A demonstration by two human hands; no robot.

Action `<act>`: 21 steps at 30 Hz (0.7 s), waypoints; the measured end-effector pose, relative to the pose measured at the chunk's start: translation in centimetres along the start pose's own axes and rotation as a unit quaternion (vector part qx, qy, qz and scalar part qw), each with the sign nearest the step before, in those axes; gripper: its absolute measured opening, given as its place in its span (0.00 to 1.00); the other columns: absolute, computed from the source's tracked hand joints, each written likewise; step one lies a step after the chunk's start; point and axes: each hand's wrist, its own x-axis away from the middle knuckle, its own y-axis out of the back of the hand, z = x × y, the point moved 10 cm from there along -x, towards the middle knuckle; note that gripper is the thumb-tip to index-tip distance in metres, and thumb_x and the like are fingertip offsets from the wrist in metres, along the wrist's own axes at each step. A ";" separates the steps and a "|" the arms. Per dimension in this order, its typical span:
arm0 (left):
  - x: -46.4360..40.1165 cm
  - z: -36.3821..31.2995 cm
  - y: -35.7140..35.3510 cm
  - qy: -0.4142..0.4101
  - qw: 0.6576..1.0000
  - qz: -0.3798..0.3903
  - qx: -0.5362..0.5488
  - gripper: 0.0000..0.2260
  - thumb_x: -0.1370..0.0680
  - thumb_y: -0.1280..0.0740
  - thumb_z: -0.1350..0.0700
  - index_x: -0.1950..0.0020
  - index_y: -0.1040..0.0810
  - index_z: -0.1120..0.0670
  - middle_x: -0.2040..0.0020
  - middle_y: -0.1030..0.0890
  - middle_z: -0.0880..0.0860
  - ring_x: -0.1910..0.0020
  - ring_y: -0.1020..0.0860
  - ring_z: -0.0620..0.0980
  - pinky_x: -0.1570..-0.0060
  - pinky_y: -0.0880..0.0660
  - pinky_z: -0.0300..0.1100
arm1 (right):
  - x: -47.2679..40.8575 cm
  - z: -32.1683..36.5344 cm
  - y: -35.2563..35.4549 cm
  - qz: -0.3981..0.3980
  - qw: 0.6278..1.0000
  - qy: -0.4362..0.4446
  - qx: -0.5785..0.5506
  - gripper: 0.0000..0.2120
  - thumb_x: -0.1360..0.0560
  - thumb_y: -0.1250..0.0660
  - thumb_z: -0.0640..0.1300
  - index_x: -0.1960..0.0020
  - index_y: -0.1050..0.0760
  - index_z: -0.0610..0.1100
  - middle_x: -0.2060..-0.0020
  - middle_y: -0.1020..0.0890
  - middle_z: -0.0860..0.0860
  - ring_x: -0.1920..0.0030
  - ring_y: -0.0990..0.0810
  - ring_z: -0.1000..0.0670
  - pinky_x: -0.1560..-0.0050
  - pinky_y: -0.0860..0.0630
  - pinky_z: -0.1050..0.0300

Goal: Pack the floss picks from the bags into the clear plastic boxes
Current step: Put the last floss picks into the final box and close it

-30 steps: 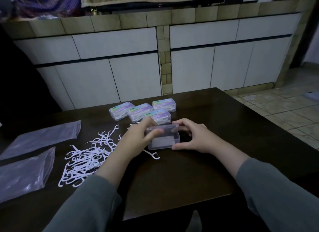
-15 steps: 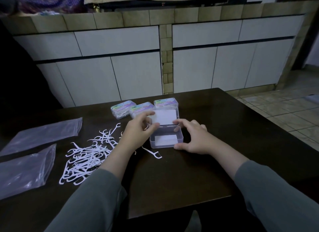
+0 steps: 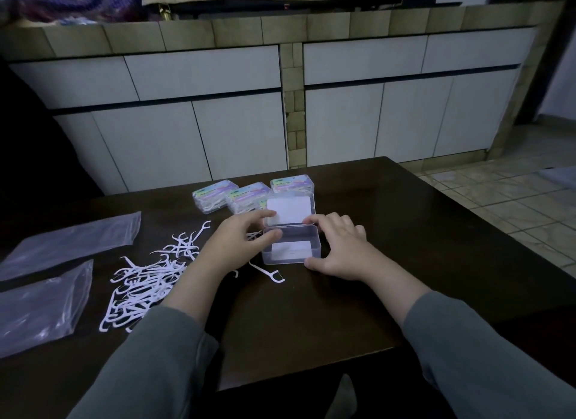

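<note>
A clear plastic box [image 3: 291, 250] stands on the dark table [image 3: 311, 325] with its hinged lid [image 3: 290, 211] raised toward the back. Nothing lies inside it but a white label. My left hand [image 3: 237, 244] grips its left side, thumb on the rim and fingertips at the lid's corner. My right hand [image 3: 338, 248] holds its right side, thumb at the base and index finger at the lid's hinge edge. A pile of white floss picks [image 3: 146, 284] lies to the left. One loose pick [image 3: 268, 273] rests in front of the box.
Three filled, closed boxes [image 3: 252, 194] sit in a row behind the open one. Two flat clear plastic bags [image 3: 68, 241] [image 3: 37, 312] lie at the table's left. White cabinets stand behind the table and a tiled floor is on the right.
The box was closed between both hands a second ago. Its lid has since swung up and back, and stands a little further open than half a second ago.
</note>
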 end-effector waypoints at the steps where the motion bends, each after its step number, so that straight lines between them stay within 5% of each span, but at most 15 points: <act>1: 0.1 -0.3 0.4 -0.013 1.000 -0.011 -0.010 0.21 0.24 0.33 0.42 0.32 0.28 0.42 0.49 0.21 0.42 0.45 0.24 0.43 0.47 0.26 0.43 | 0.1 0.2 0.2 -0.010 1.000 0.004 0.006 0.37 0.30 0.30 0.58 0.27 0.44 0.57 0.34 0.36 0.52 0.33 0.40 0.50 0.36 0.41 0.49; 6: 1.5 -0.3 4.1 -0.029 0.993 -0.113 0.005 0.18 0.23 0.33 0.46 0.34 0.25 0.47 0.48 0.21 0.45 0.50 0.25 0.42 0.52 0.27 0.42 | 1.5 3.4 1.3 -0.080 0.993 0.079 0.023 0.35 0.31 0.33 0.63 0.28 0.42 0.58 0.39 0.35 0.53 0.39 0.37 0.51 0.39 0.39 0.52; 11: 3.9 2.1 7.3 -0.006 0.992 -0.123 -0.034 0.13 0.23 0.33 0.46 0.40 0.22 0.46 0.51 0.24 0.42 0.53 0.26 0.38 0.54 0.27 0.41 | 2.3 10.7 0.3 -0.110 0.973 0.185 0.078 0.24 0.26 0.38 0.62 0.33 0.30 0.54 0.43 0.27 0.54 0.40 0.34 0.51 0.42 0.40 0.51; 15: 6.6 4.9 10.7 0.020 0.987 -0.137 -0.079 0.14 0.24 0.33 0.46 0.38 0.26 0.43 0.49 0.25 0.43 0.50 0.26 0.39 0.54 0.30 0.36 | 0.1 14.7 -1.9 -0.089 0.975 0.162 0.120 0.22 0.22 0.41 0.56 0.32 0.28 0.48 0.39 0.26 0.49 0.36 0.34 0.47 0.40 0.41 0.46; 21: 7.0 9.2 10.4 0.099 0.980 -0.078 -0.153 0.16 0.21 0.38 0.49 0.33 0.25 0.49 0.38 0.26 0.48 0.39 0.29 0.46 0.42 0.30 0.44 | -5.1 15.8 -3.8 -0.029 0.952 0.091 0.291 0.18 0.23 0.38 0.47 0.35 0.27 0.47 0.35 0.27 0.45 0.33 0.36 0.43 0.35 0.41 0.41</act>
